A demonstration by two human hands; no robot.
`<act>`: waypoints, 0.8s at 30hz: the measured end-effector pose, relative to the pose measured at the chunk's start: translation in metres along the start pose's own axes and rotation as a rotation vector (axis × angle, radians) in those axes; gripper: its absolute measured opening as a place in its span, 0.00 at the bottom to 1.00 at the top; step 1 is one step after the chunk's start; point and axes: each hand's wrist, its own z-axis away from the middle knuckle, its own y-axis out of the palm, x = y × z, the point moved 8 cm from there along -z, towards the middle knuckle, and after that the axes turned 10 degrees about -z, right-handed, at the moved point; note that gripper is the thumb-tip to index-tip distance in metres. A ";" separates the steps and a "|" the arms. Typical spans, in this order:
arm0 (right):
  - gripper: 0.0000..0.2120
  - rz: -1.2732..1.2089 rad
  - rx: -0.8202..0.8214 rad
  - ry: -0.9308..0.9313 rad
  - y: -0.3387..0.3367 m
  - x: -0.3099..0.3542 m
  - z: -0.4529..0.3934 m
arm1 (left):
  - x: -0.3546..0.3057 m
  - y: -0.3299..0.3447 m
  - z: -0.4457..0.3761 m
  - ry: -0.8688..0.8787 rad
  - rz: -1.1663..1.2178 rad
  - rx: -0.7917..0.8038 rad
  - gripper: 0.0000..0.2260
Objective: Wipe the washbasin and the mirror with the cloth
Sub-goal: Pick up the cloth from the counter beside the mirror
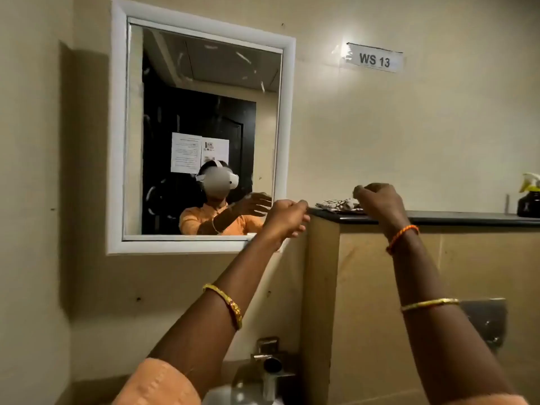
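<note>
- Grip: the right hand (378, 201) is raised over the dark ledge, fingers curled loosely with the fingertips drawn together just above and beside the cloth; whether they pinch the fabric cannot be told. The left hand (287, 218) is half-curled at the ledge's left corner, in front of the mirror's lower right corner, holding nothing visible.
- The mirror (204, 127), in a white frame, hangs on the beige tiled wall left of the ledge; its glass shows streaks and smears near the top, and reflects a person in an orange top wearing a white headset.
- The ledge (438, 218) is a dark shelf topping a tiled partition to the right of the mirror.
- The washbasin (222, 400) shows only as a pale sliver at the bottom edge, below a chrome tap (270, 363).
- The cloth (339, 205), checked white and dark, lies crumpled on the ledge near its left end, between the two hands.
- A dark spray bottle (529, 200) with a yellowish trigger stands at the ledge's far right, well apart from the cloth.
- A label (374, 60) reading "WS 13" is taped to the wall above.
</note>
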 end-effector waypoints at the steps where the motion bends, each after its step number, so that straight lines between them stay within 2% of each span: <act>1: 0.13 0.041 -0.022 0.021 -0.006 -0.007 -0.018 | -0.003 0.010 -0.012 -0.003 -0.009 0.001 0.08; 3: 0.12 0.115 -0.063 0.108 -0.017 -0.028 -0.054 | -0.009 0.027 -0.039 -0.025 -0.041 -0.036 0.09; 7: 0.14 0.155 0.151 0.233 0.004 -0.077 -0.110 | -0.016 0.063 -0.086 -0.086 -0.064 -0.019 0.13; 10: 0.18 0.186 0.219 0.245 0.013 -0.088 -0.136 | -0.015 0.084 -0.110 -0.143 -0.070 0.007 0.11; 12: 0.16 0.187 0.268 0.287 0.017 -0.089 -0.140 | -0.015 0.090 -0.121 -0.180 -0.063 -0.018 0.08; 14: 0.16 0.189 0.317 0.337 0.020 -0.093 -0.141 | -0.011 0.091 -0.128 -0.229 -0.030 -0.045 0.09; 15: 0.15 0.146 0.342 0.345 0.023 -0.093 -0.142 | -0.008 0.090 -0.129 -0.267 -0.005 -0.035 0.10; 18: 0.10 -0.182 0.296 0.305 0.020 -0.080 -0.140 | -0.003 0.086 -0.125 -0.345 0.137 0.055 0.13; 21: 0.09 -0.394 0.403 0.308 0.034 -0.063 -0.136 | 0.001 0.069 -0.112 -0.305 0.328 0.068 0.12; 24: 0.06 -0.534 0.477 0.268 0.048 -0.051 -0.112 | 0.005 0.056 -0.073 -0.231 0.401 0.138 0.11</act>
